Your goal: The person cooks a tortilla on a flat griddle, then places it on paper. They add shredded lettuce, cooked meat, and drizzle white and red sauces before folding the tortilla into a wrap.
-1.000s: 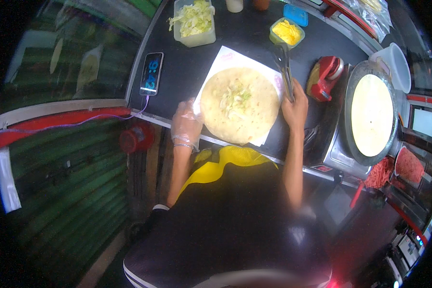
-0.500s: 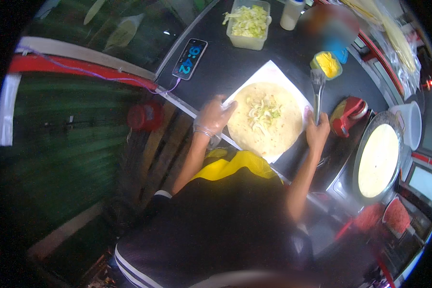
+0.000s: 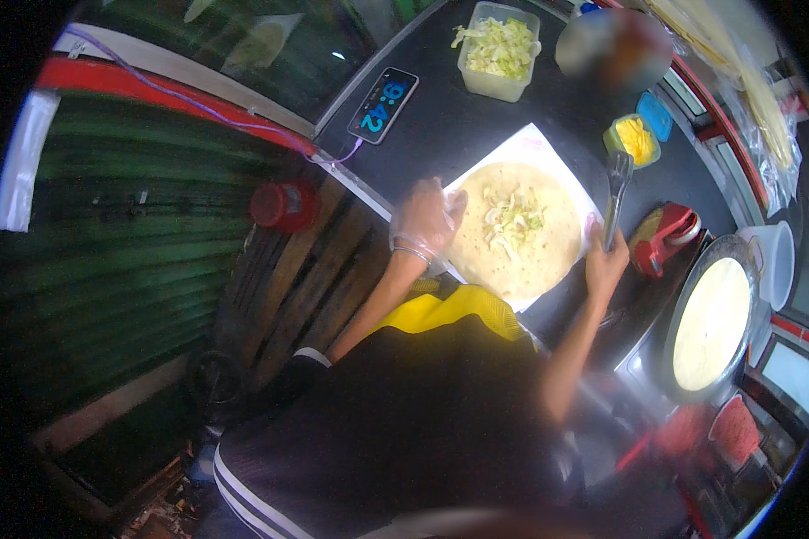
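A round flatbread lies on a sheet of white paper on the dark counter. Shredded cabbage is heaped at its middle. My left hand, in a clear plastic glove, grips the left edge of the paper, thumb on top. My right hand is closed around metal tongs, beside the paper's right corner. The tongs point away from me, their tips just in front of a small tub of yellow strips.
A plastic tub of shredded cabbage and a phone with a purple cable stand farther back. To the right are a red tape dispenser, a round griddle with a pale sheet of batter, and a white bucket.
My view has shifted, so the counter and its things appear farther right and slightly lower. Both hands keep their holds, and the tongs tilt a little more to the right.
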The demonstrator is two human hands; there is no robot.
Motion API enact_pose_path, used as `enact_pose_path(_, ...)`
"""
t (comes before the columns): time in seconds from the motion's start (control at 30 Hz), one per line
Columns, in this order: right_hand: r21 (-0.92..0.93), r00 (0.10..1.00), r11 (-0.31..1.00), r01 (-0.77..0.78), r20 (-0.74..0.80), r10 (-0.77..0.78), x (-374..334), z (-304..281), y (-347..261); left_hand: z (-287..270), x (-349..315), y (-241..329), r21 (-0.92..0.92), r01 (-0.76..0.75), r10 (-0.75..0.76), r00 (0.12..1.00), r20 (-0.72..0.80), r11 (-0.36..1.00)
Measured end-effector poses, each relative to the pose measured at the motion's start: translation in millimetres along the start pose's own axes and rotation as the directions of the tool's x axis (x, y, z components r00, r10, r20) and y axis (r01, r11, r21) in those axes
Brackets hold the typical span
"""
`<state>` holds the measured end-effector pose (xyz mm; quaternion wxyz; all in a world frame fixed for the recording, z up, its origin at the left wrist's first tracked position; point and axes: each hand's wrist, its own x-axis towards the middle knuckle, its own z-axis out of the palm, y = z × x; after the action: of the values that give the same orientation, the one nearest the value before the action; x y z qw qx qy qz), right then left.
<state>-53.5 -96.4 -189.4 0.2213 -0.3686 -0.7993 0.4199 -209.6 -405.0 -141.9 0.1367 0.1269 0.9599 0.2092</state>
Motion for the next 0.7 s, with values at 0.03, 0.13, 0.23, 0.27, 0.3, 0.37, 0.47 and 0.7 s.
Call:
enact_pose_path(0.03, -0.031, 1.0, 1.0, 0.0, -0.011, 0.0, -0.2, 0.9, 2.6, -0.8, 1.0, -0.5, -0.024, 0.016, -0.016, 1.0, -0.004, 1.0)
enact_pose_path(0.13, -0.037, 1.0, 0.999, -0.004, -0.029, 0.003, -0.9, 1.8, 7.8, -1.5, 2.3, -1.7, -0.047, 0.039, -0.032, 0.988, 0.149, 0.998)
enact_pose_path(0.23, -0.042, 1.0, 0.999, -0.023, -0.023, 0.022, -0.9, 1.6, 8.5, 0.5, -0.5, -0.6, -0.021, -0.06, 0.061, 0.995, 0.082, 0.998)
enact_pose_path(0.27, -0.044, 1.0, 0.999, -0.02, -0.024, 0.019, -0.8, 1.5, 8.1, 0.7, -0.9, -0.5, 0.003, -0.12, 0.12, 0.992, 0.023, 0.993)
enact_pose_path(0.3, -0.017, 1.0, 1.0, -0.017, -0.013, 0.017, -0.6, 1.4, 7.4, 2.1, -3.3, 0.9, 0.019, -0.146, 0.147, 0.989, -0.027, 0.989)
enact_pose_path(0.37, -0.041, 1.0, 0.999, -0.01, -0.019, 0.009, -0.2, 1.5, 6.3, 2.9, -6.6, 2.6, 0.079, -0.174, 0.182, 0.977, -0.113, 0.982)
enact_pose_path(0.47, -0.024, 1.0, 0.999, -0.029, -0.005, 0.028, -0.3, 1.5, 5.7, 1.6, -10.6, 3.8, 0.05, -0.149, 0.152, 0.985, -0.079, 0.988)
enact_pose_path(0.7, -0.025, 0.998, 0.997, -0.07, 0.002, 0.07, -1.6, 1.4, 4.5, 16.8, -16.0, -12.7, -0.222, 0.082, -0.054, 0.99, 0.128, 0.972)
